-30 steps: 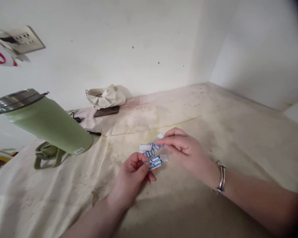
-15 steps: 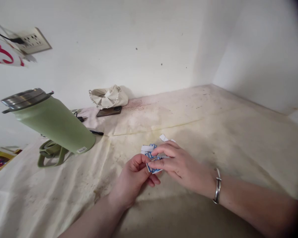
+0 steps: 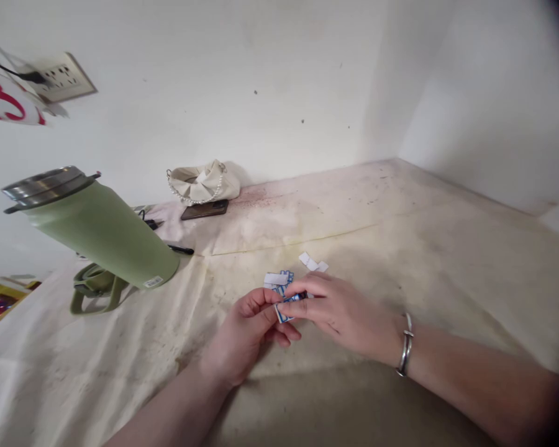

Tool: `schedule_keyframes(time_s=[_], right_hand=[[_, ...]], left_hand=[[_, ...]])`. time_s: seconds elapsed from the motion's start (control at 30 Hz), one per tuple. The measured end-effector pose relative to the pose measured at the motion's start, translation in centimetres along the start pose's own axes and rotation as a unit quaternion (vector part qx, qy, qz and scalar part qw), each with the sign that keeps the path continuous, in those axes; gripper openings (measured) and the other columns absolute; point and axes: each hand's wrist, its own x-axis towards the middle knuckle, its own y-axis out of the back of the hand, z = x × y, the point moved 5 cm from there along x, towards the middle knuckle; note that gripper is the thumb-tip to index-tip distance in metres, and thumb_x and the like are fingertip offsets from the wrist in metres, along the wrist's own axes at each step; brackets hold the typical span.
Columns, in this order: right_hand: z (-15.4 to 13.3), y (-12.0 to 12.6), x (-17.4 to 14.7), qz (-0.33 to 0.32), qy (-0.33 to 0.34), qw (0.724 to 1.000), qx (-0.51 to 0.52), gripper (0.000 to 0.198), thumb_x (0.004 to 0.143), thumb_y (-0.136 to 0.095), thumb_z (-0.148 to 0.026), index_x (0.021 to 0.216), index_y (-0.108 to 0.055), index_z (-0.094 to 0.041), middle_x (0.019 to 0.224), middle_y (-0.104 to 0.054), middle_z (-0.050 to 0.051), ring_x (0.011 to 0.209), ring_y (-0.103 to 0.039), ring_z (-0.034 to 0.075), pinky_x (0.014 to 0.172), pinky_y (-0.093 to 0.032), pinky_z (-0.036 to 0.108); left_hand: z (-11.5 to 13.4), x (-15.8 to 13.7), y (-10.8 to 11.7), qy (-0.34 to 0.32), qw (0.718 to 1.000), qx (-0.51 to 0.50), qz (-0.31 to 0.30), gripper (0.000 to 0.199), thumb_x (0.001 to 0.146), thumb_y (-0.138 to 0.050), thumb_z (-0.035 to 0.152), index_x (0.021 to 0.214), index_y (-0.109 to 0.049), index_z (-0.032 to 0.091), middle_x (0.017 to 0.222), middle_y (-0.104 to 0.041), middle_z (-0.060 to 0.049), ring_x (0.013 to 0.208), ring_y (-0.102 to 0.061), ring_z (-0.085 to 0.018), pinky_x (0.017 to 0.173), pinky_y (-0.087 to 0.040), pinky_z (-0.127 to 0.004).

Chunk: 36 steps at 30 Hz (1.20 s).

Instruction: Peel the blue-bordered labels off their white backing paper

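Low over the middle of the table, my left hand (image 3: pixel 245 326) pinches a small white piece with blue printed lines (image 3: pixel 284 315) between thumb and index finger. My right hand (image 3: pixel 342 310) reaches in from the right, its thumb and fingers closed on the same piece's other side and covering much of it. A small dark spot shows between the right fingers; I cannot make out what it is. Just beyond lie similar blue-printed pieces (image 3: pixel 287 276) with a white paper strip (image 3: pixel 276 279) on them. Further right are white paper scraps (image 3: pixel 310 262).
On the left, a green tumbler (image 3: pixel 107 230) with a steel rim stands beside its green handled lid (image 3: pixel 95 282). A black pen (image 3: pixel 181 249), a phone (image 3: pixel 205 210) and a cream handbag (image 3: pixel 205 181) lie toward the wall. A wrinkled cloth (image 3: pixel 130 360) covers the table.
My right hand has shifted slightly, and its fingers cover more of the printed piece. More of the white scraps beyond it shows. My left hand stays nearly in place.
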Motion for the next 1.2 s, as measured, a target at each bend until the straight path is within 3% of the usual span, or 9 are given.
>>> schedule_keyframes(time_s=[0.23, 0.37, 0.57, 0.63, 0.73, 0.8, 0.9, 1.07, 1.2], right_hand=[[0.0, 0.0, 0.1, 0.001, -0.010, 1.000, -0.001, 0.029, 0.089, -0.043, -0.014, 0.102, -0.067, -0.024, 0.106, -0.061, 0.006, 0.085, -0.053, 0.017, 0.074, -0.045, 0.031], [0.3, -0.3, -0.1, 0.011, -0.020, 1.000, 0.017, 0.036, 0.084, -0.042, -0.006, 0.104, -0.066, -0.025, 0.107, -0.060, 0.005, 0.090, -0.053, 0.016, 0.078, -0.046, 0.031], [1.0, -0.3, -0.3, 0.065, -0.098, 0.983, 0.140, 0.054, 0.080, -0.040, -0.002, 0.129, -0.042, -0.025, 0.116, -0.055, 0.007, 0.106, -0.052, 0.016, 0.088, -0.045, 0.033], [1.5, -0.4, -0.5, 0.082, -0.160, 0.963, 0.203, 0.044, 0.084, -0.042, -0.010, 0.127, -0.039, -0.021, 0.109, -0.058, 0.007, 0.098, -0.056, 0.016, 0.079, -0.048, 0.030], [1.8, -1.0, -0.5, 0.044, -0.221, 0.943, 0.245, 0.021, 0.085, -0.050, -0.024, 0.106, -0.052, -0.019, 0.088, -0.061, 0.003, 0.075, -0.057, 0.014, 0.062, -0.047, 0.024], [1.8, -1.5, -0.4, 0.018, -0.233, 0.945, 0.230, 0.008, 0.084, -0.051, -0.024, 0.089, -0.056, -0.019, 0.074, -0.058, -0.001, 0.062, -0.052, 0.011, 0.054, -0.041, 0.021], [1.7, -1.7, -0.2, 0.016, -0.236, 0.948, 0.212, 0.009, 0.085, -0.049, -0.020, 0.080, -0.056, -0.018, 0.065, -0.052, -0.004, 0.056, -0.045, 0.009, 0.050, -0.035, 0.020], [2.0, -0.7, 0.0, 0.046, -0.235, 0.947, 0.215, 0.013, 0.088, -0.045, -0.024, 0.082, -0.055, -0.019, 0.066, -0.052, -0.003, 0.058, -0.047, 0.009, 0.052, -0.037, 0.020], [3.4, 0.3, -0.4, 0.061, -0.262, 0.960, 0.072, 0.008, 0.085, -0.049, -0.023, 0.083, -0.054, -0.018, 0.076, -0.057, 0.002, 0.067, -0.053, 0.014, 0.059, -0.042, 0.025]], left_hand=[[-0.1, 0.1, 0.2, -0.020, 0.999, -0.026, -0.027, 0.018, 0.083, -0.057, 0.032, 0.087, -0.054, 0.014, 0.070, -0.064, -0.004, 0.063, -0.065, -0.015, 0.055, -0.048, -0.024], [-0.4, 0.2, 0.3, -0.036, 0.999, -0.004, -0.022, 0.017, 0.077, -0.066, 0.022, 0.086, -0.053, 0.016, 0.073, -0.066, -0.002, 0.068, -0.065, -0.013, 0.060, -0.048, -0.022], [-0.3, -0.2, -0.2, -0.067, 0.994, 0.066, 0.048, 0.009, 0.079, -0.061, 0.021, 0.082, -0.053, 0.017, 0.069, -0.066, -0.001, 0.065, -0.062, -0.012, 0.062, -0.047, -0.023], [-0.1, -0.5, -0.4, -0.083, 0.988, 0.113, 0.064, 0.008, 0.079, -0.060, 0.022, 0.080, -0.054, 0.017, 0.067, -0.066, -0.001, 0.063, -0.061, -0.012, 0.062, -0.046, -0.023], [0.3, -0.7, -0.4, -0.110, 0.977, 0.164, 0.078, 0.008, 0.079, -0.060, 0.024, 0.079, -0.056, 0.017, 0.066, -0.066, -0.001, 0.063, -0.061, -0.013, 0.062, -0.046, -0.023], [0.5, -0.7, -0.2, -0.123, 0.974, 0.170, 0.085, 0.008, 0.079, -0.060, 0.024, 0.080, -0.057, 0.017, 0.069, -0.066, -0.001, 0.064, -0.061, -0.013, 0.063, -0.046, -0.023], [0.6, -0.5, 0.1, -0.125, 0.975, 0.159, 0.089, 0.008, 0.080, -0.060, 0.023, 0.084, -0.056, 0.017, 0.072, -0.065, 0.000, 0.063, -0.060, -0.011, 0.063, -0.045, -0.022], [0.4, -0.2, 0.7, -0.112, 0.979, 0.126, 0.117, 0.009, 0.080, -0.060, 0.024, 0.080, -0.055, 0.017, 0.063, -0.062, 0.002, 0.059, -0.056, -0.010, 0.059, -0.042, -0.019], [0.2, 0.0, 1.5, -0.139, 0.977, 0.071, 0.146, 0.009, 0.081, -0.058, 0.026, 0.080, -0.054, 0.018, 0.065, -0.062, 0.002, 0.060, -0.054, -0.009, 0.058, -0.040, -0.019]])
